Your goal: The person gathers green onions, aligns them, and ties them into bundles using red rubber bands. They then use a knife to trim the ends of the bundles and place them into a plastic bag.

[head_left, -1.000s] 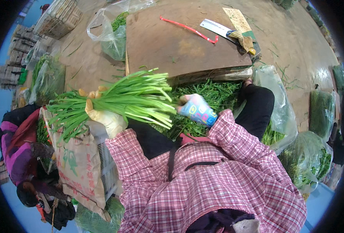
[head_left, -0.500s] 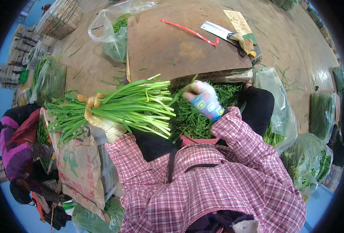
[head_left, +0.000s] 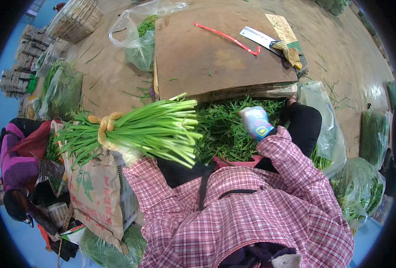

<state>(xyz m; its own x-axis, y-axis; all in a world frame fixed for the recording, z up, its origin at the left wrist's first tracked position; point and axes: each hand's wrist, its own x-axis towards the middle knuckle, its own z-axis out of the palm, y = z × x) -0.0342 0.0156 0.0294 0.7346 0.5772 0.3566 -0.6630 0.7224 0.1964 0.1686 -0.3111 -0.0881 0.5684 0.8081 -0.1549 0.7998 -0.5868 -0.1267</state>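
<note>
A thick bunch of green garlic chives [head_left: 160,127] lies across my left hand [head_left: 106,128], which wears a cream and tan glove. My gloved fingers wrap round its leafy part, and the pale stem ends point right. My right hand [head_left: 254,120], in a white glove with a coloured cuff, hovers over a heap of loose green leaves [head_left: 227,129]. Its fingers are curled closed; whatever they may hold is hidden. The heap fills a pink tub [head_left: 237,163] between my knees.
Ahead stands a brown board [head_left: 225,58] bearing a cleaver [head_left: 258,38] and a red strip [head_left: 227,38]. Bagged greens [head_left: 358,187] stand at right. A paper sack [head_left: 93,196] drapes a crate at left, near another person [head_left: 17,156]. Stacked crates [head_left: 75,20] rise far left.
My right hand has moved away from the stem ends, slightly right and down, over the loose leaves. My left hand still grips the bunch. The whole view has shifted slightly.
</note>
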